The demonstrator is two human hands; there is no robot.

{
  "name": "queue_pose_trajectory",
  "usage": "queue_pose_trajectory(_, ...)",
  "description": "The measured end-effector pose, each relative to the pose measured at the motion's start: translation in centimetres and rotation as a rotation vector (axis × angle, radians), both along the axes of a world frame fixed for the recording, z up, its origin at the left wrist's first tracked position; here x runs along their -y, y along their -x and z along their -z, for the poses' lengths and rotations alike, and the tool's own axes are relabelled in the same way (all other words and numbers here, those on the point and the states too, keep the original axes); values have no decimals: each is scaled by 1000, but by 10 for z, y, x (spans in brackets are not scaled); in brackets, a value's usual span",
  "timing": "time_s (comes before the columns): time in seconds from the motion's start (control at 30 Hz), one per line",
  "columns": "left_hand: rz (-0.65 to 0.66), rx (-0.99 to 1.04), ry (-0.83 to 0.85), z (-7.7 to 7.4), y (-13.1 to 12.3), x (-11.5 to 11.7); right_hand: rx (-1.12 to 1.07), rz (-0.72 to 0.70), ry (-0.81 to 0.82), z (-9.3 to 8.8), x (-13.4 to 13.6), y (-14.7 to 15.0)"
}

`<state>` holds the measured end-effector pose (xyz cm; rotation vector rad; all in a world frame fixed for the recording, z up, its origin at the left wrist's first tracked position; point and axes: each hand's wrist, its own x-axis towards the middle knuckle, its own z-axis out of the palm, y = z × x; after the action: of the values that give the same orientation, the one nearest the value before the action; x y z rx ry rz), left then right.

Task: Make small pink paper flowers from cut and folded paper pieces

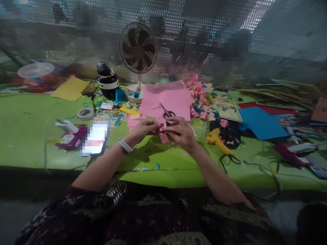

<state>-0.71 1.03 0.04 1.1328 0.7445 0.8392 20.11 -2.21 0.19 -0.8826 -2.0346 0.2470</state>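
My left hand (146,130) pinches a small piece of pink paper (161,123) above the green tabletop. Closed on the same piece from the other side is my right hand (182,132), its thumb and fingers meeting near the paper's edge. A further pink scrap (165,138) shows just below the fingers. Right behind the hands lie scissors (167,111) with dark handles, resting on a large pink sheet (166,92). Part of the handles is hidden by my right hand.
Behind stand a fan (138,51) and a dark bottle (107,81). A phone (95,137) and tape roll (85,114) lie left. To the right are a yellow glue gun (219,141), a blue sheet (260,122) and a heap of folded paper pieces (196,88). A cable trails along the front.
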Motion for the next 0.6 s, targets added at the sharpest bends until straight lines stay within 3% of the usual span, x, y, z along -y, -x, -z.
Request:
queue_pose_trajectory(0.33, -33, 17, -22, 2, -5, 3, -108, 34, 19, 0, 0, 5)
queue_pose_trajectory(0.6, 5, 52, -123, 7, -6, 4, -383, 44, 387, 5, 4, 13)
